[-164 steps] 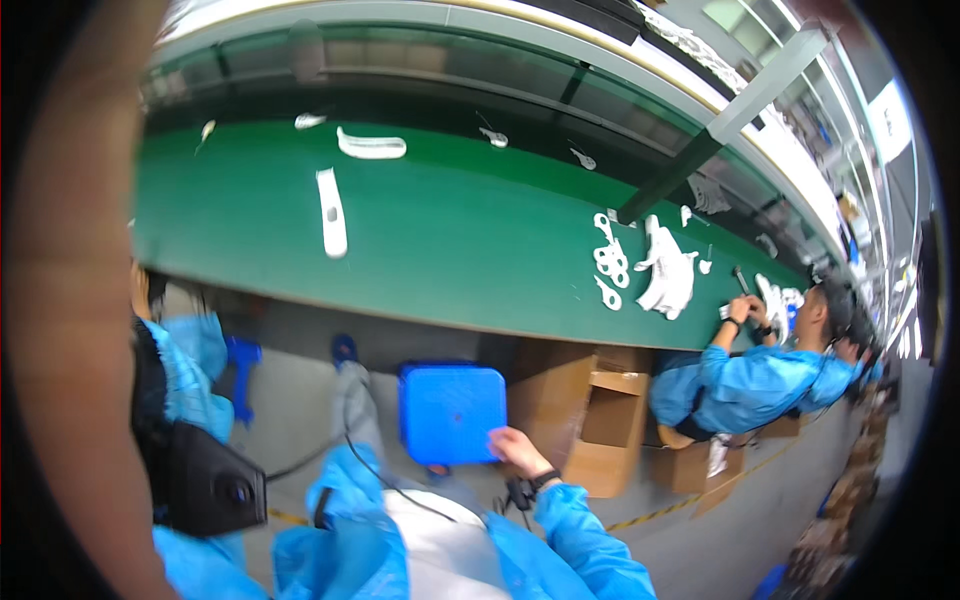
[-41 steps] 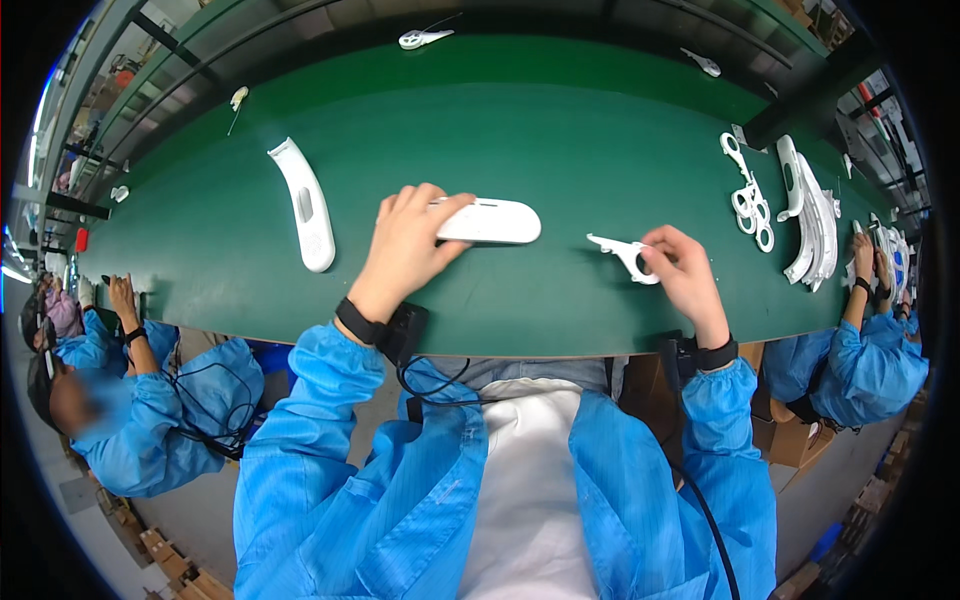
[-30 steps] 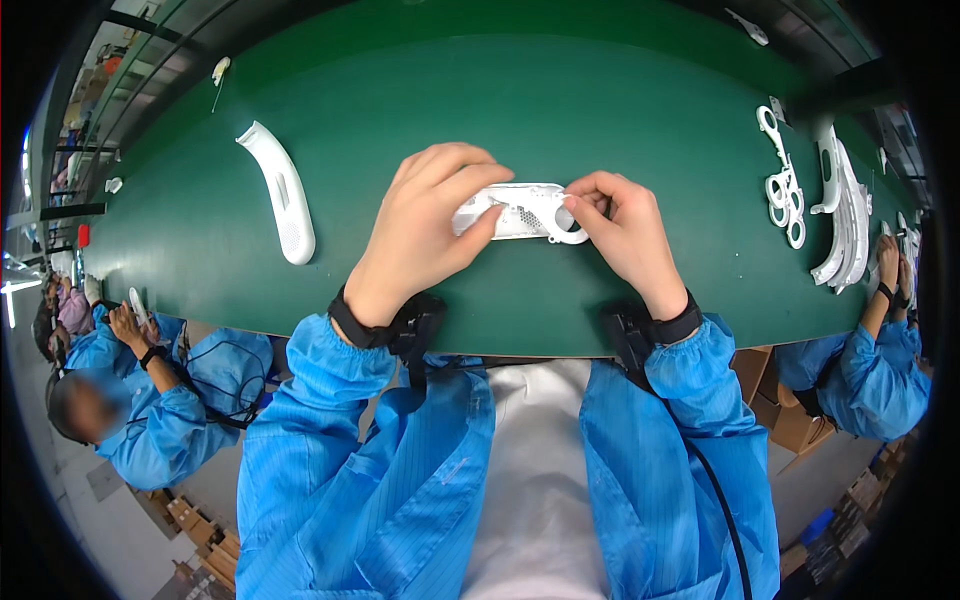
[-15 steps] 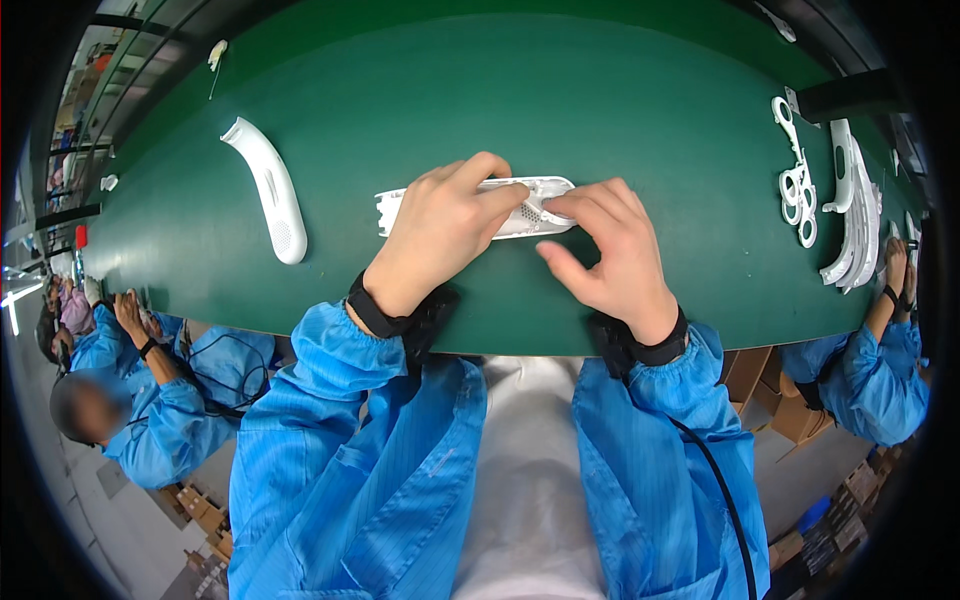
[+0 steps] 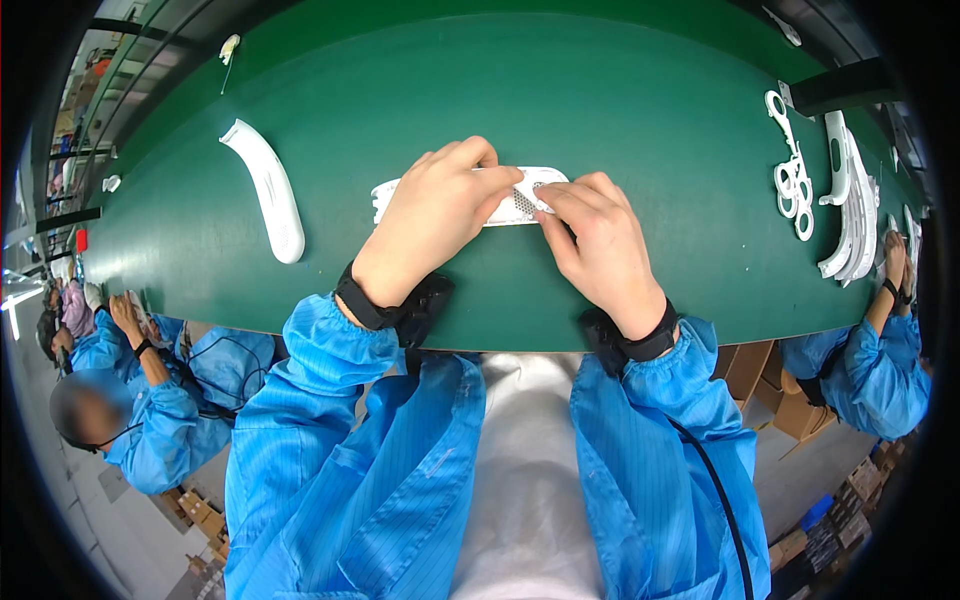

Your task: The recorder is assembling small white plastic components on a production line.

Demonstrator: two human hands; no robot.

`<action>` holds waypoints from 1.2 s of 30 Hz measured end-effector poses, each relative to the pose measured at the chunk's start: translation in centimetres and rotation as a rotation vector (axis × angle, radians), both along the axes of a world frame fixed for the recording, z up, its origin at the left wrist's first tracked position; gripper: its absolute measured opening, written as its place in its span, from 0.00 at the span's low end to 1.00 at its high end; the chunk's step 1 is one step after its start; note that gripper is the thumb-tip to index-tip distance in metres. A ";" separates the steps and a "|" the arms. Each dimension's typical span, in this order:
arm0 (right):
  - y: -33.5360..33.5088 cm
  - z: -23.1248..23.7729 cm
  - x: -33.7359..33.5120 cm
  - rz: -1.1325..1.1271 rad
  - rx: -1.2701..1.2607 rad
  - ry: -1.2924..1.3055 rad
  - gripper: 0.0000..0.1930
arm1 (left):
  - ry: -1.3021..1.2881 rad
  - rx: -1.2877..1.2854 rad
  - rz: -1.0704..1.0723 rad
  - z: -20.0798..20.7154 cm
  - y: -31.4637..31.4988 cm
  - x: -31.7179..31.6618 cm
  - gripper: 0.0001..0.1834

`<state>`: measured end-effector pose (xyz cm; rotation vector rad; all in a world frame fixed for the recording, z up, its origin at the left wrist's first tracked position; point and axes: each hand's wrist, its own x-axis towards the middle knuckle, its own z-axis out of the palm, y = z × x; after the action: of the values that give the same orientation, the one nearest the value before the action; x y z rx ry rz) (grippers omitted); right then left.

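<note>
On the green table in front of me lies a long white plastic housing shell (image 5: 517, 209), its hollow side up and a perforated grille toward its right end. My left hand (image 5: 436, 205) lies over its middle and left part, fingers curled round it. At the right end, my right hand (image 5: 598, 228) is closed, with thumb and index fingertips together at the shell. Whether a small part sits between those fingertips is too small to make out. Left of my hands rests a curved white cover (image 5: 268, 190), outer side up.
White ring-shaped plastic frames (image 5: 793, 180) lie at the right, beside stacked curved white shells (image 5: 855, 215). A small white part with a thin stem (image 5: 229, 50) is at the far left. Co-workers in blue (image 5: 165, 430) sit along the table on both sides.
My right thumb has come in from apart to meet the index finger at the shell. The shell and both hands have shifted slightly away from me and to the left.
</note>
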<state>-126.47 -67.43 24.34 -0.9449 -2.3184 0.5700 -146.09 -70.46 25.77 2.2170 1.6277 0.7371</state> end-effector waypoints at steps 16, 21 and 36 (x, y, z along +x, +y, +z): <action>-2.9 0.5 -2.0 -0.301 -0.033 -0.156 0.15 | 0.110 0.103 0.023 0.1 0.2 0.6 0.12; -2.6 0.7 -2.2 -0.280 -0.007 -0.155 0.12 | 0.071 0.070 -0.019 0.1 0.3 0.5 0.12; -1.8 0.0 0.6 -0.092 -0.015 -0.058 0.06 | 0.154 0.002 -0.210 0.0 0.2 -0.3 0.21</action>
<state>-125.90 -69.25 24.38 -1.0824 -2.3105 0.5285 -146.42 -70.21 25.81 2.4513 1.4282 0.5227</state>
